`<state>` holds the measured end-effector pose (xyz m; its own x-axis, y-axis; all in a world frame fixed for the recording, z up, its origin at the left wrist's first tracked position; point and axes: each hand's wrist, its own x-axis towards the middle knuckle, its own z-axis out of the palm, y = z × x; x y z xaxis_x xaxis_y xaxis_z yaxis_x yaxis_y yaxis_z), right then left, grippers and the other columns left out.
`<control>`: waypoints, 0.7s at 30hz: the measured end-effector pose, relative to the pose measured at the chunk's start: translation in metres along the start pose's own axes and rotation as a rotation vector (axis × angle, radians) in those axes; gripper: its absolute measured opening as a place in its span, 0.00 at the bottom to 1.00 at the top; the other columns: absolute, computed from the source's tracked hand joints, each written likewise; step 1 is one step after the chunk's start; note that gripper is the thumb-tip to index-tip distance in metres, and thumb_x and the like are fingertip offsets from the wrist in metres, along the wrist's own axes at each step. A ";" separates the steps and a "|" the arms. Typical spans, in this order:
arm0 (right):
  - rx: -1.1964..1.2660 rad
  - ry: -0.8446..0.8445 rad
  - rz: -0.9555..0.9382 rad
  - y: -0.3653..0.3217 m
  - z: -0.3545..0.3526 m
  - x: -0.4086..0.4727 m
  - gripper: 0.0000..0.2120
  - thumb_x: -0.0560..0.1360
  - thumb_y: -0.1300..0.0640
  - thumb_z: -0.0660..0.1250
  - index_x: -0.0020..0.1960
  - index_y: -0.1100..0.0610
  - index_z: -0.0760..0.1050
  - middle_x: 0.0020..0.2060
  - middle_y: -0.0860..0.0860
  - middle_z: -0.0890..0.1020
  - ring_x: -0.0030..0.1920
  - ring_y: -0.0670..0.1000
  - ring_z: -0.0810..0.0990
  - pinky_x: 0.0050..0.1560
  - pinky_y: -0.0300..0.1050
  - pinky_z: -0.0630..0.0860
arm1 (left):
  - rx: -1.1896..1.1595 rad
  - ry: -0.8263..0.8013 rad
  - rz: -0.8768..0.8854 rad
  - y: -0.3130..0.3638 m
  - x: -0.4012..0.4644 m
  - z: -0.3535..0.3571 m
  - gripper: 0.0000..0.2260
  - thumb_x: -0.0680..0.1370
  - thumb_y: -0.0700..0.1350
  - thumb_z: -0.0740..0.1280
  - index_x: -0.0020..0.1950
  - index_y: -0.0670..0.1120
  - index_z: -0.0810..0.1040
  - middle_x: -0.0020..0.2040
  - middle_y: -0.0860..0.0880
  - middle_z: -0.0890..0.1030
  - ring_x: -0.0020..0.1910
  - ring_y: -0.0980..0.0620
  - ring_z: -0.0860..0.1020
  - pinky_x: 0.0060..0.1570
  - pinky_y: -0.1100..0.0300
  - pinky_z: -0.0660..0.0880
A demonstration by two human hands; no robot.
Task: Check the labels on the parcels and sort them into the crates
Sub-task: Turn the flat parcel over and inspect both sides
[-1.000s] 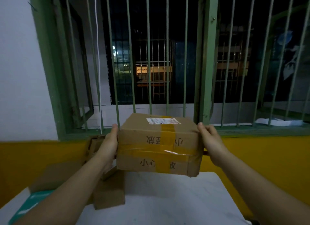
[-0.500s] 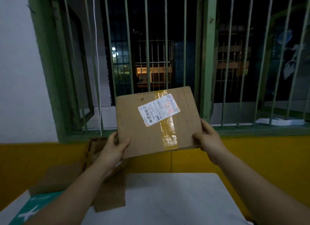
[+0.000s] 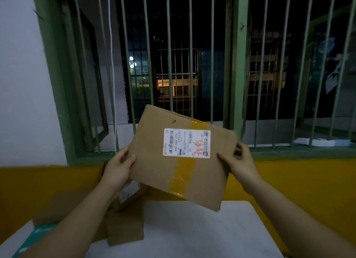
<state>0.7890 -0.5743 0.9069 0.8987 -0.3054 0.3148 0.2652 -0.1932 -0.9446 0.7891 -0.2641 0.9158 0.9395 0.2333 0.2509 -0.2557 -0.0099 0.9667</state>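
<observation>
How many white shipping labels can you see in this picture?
2. One label faces the camera on the held parcel; another label is on the box behind the left hand. Others may be hidden.

White table set against a yellow wall, brown cardboard boxes standing at its back left, one of them bearing a pale label, teal-and-white item lying near the left edge beside them

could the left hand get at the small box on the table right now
Probably not yet. The left hand grips the edge of the held parcel together with the right hand. The small box lies just beneath it with nothing between, so it seems reachable once the hand lets go.
</observation>
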 end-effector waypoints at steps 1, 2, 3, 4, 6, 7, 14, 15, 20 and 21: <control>-0.027 0.040 -0.009 0.000 -0.002 0.000 0.30 0.72 0.51 0.74 0.66 0.48 0.62 0.65 0.52 0.72 0.58 0.53 0.74 0.57 0.56 0.76 | 0.028 -0.002 0.030 0.001 -0.001 0.001 0.19 0.82 0.43 0.61 0.73 0.53 0.68 0.61 0.50 0.74 0.52 0.52 0.76 0.45 0.58 0.75; -0.059 0.052 -0.013 0.001 -0.004 0.000 0.32 0.70 0.53 0.75 0.67 0.48 0.60 0.68 0.53 0.70 0.60 0.54 0.73 0.58 0.58 0.76 | 0.061 -0.006 0.058 0.001 -0.001 0.002 0.20 0.82 0.42 0.61 0.73 0.52 0.67 0.62 0.50 0.73 0.54 0.52 0.75 0.47 0.59 0.73; -0.087 0.029 -0.017 0.003 -0.006 0.001 0.38 0.70 0.55 0.76 0.71 0.46 0.57 0.71 0.52 0.67 0.63 0.56 0.72 0.59 0.59 0.76 | 0.092 -0.006 0.083 0.001 -0.002 0.003 0.20 0.81 0.42 0.61 0.74 0.51 0.67 0.63 0.50 0.73 0.55 0.52 0.73 0.49 0.59 0.72; -0.112 -0.021 -0.021 0.004 -0.008 0.000 0.43 0.69 0.56 0.77 0.74 0.43 0.54 0.73 0.51 0.64 0.66 0.57 0.70 0.59 0.60 0.77 | 0.113 0.005 0.103 0.001 -0.002 0.003 0.20 0.81 0.42 0.62 0.74 0.50 0.67 0.63 0.50 0.72 0.56 0.52 0.72 0.50 0.58 0.72; -0.169 -0.106 -0.027 0.006 -0.009 -0.003 0.39 0.69 0.58 0.76 0.72 0.44 0.58 0.70 0.52 0.68 0.64 0.57 0.72 0.56 0.60 0.79 | 0.133 0.048 0.138 0.002 -0.001 0.004 0.23 0.80 0.41 0.65 0.74 0.50 0.66 0.67 0.48 0.71 0.58 0.52 0.71 0.53 0.56 0.72; -0.178 -0.129 -0.013 0.005 -0.008 -0.004 0.34 0.69 0.58 0.76 0.68 0.47 0.63 0.66 0.53 0.72 0.60 0.56 0.75 0.54 0.59 0.80 | 0.139 0.086 0.153 0.002 0.000 0.005 0.27 0.78 0.41 0.67 0.75 0.51 0.64 0.70 0.48 0.68 0.59 0.51 0.70 0.55 0.54 0.73; -0.135 -0.300 0.059 0.012 -0.002 -0.018 0.30 0.69 0.59 0.77 0.64 0.45 0.66 0.54 0.44 0.78 0.52 0.46 0.79 0.44 0.43 0.81 | -0.154 0.179 0.103 0.026 0.002 0.028 0.22 0.75 0.39 0.71 0.64 0.46 0.65 0.58 0.47 0.72 0.50 0.53 0.75 0.43 0.60 0.75; -0.104 -0.328 0.063 0.011 -0.003 -0.020 0.32 0.70 0.60 0.76 0.65 0.41 0.64 0.54 0.42 0.77 0.52 0.44 0.78 0.43 0.39 0.80 | -0.121 0.129 0.128 0.027 0.002 0.028 0.22 0.75 0.38 0.70 0.66 0.46 0.66 0.58 0.49 0.73 0.52 0.53 0.75 0.41 0.64 0.74; -0.038 -0.350 0.066 0.002 0.003 -0.028 0.30 0.73 0.61 0.73 0.64 0.40 0.62 0.53 0.39 0.76 0.51 0.41 0.77 0.41 0.34 0.77 | 0.031 -0.178 0.171 0.027 -0.001 0.032 0.40 0.75 0.34 0.69 0.76 0.62 0.53 0.56 0.59 0.73 0.51 0.58 0.76 0.43 0.64 0.76; -0.029 -0.343 0.058 0.000 0.005 -0.029 0.30 0.73 0.61 0.73 0.65 0.41 0.62 0.54 0.41 0.77 0.51 0.41 0.77 0.41 0.35 0.77 | 0.026 -0.171 0.173 0.028 -0.001 0.033 0.40 0.76 0.35 0.69 0.76 0.63 0.51 0.56 0.58 0.73 0.53 0.55 0.75 0.45 0.61 0.77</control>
<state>0.7647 -0.5603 0.8976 0.9784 0.0139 0.2065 0.2046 -0.2131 -0.9554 0.7887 -0.2969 0.9439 0.9077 0.0577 0.4157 -0.4124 -0.0608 0.9090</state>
